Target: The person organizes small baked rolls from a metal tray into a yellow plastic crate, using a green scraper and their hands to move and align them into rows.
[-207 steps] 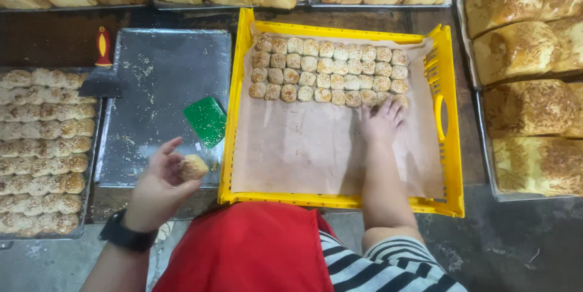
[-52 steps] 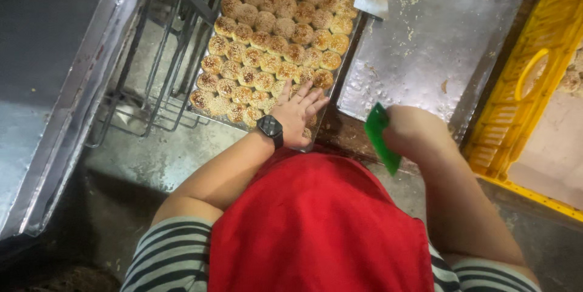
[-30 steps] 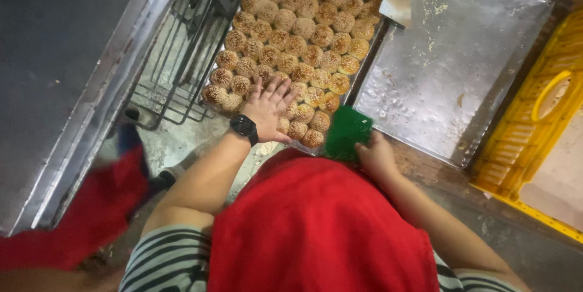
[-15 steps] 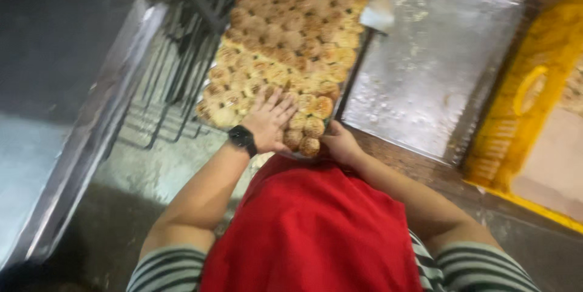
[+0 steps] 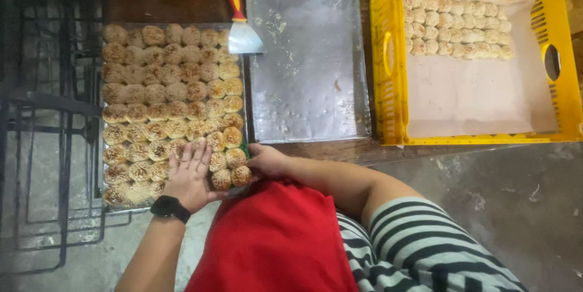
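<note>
A metal tray (image 5: pixel 245 101) packed with several rows of round browned sesame buns (image 5: pixel 167 95) lies at the left. My left hand (image 5: pixel 191 173), with a black watch on its wrist, rests flat on the buns in the tray's near rows, fingers spread. My right hand (image 5: pixel 267 161) is at the tray's near right corner, closed around a green scraper (image 5: pixel 244 146). Only a sliver of the scraper shows beside the corner buns. A red apron and a striped sleeve fill the bottom of the view.
An empty metal tray (image 5: pixel 310 67) lies in the middle, with a red-handled spatula (image 5: pixel 241 28) across its left edge. At the right stands a yellow crate (image 5: pixel 388 85) lined with paper, with rows of small pale buns (image 5: pixel 455 25) at its far end. A dark wire rack (image 5: pixel 54 146) is at the left.
My right hand has brought the green scraper down to the bun tray's near right corner. My left hand has stayed flat on the near buns. The view has swung to show the crate.
</note>
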